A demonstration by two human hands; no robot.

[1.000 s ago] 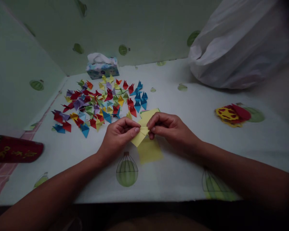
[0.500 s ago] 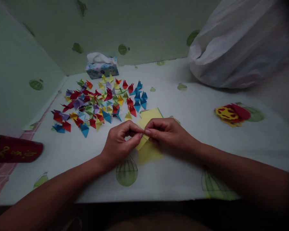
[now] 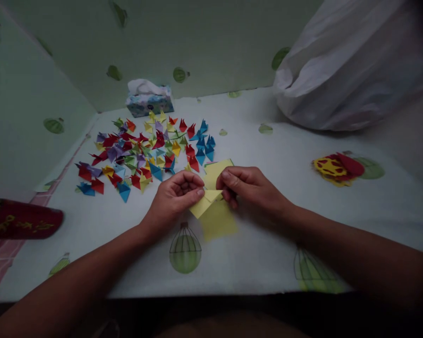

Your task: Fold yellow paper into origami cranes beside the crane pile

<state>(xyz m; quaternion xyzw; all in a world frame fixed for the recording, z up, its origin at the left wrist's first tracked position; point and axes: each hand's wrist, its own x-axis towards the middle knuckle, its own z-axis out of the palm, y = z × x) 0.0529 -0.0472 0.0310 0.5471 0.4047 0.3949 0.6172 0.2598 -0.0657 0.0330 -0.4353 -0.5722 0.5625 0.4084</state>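
Observation:
My left hand [image 3: 178, 195] pinches a folded piece of yellow origami paper [image 3: 203, 204] between thumb and fingers, its pointed end down. Curled closed at the paper's right corner is my right hand [image 3: 248, 188]; its lower fingers meet that corner, while its thumb and forefinger sit higher. On the table beneath lies a flat yellow paper sheet [image 3: 220, 225]. Behind the hands is a small stack of paper [image 3: 215, 170], yellow on top with a green edge showing. Many folded paper cranes [image 3: 158, 139] in red, blue, yellow, green and purple spread out beyond my left hand.
A tissue box [image 3: 150, 101] stands against the back wall. At the back right bulges a white plastic bag [image 3: 338, 80]. Red and yellow paper cutouts [image 3: 336, 169] lie to the right. A dark red object with gold characters [image 3: 24, 219] is at the left edge.
The hands have moved slightly apart. My right thumb and forefinger have risen off the folded paper, which now shows more fully as a pointed shape in my left hand.

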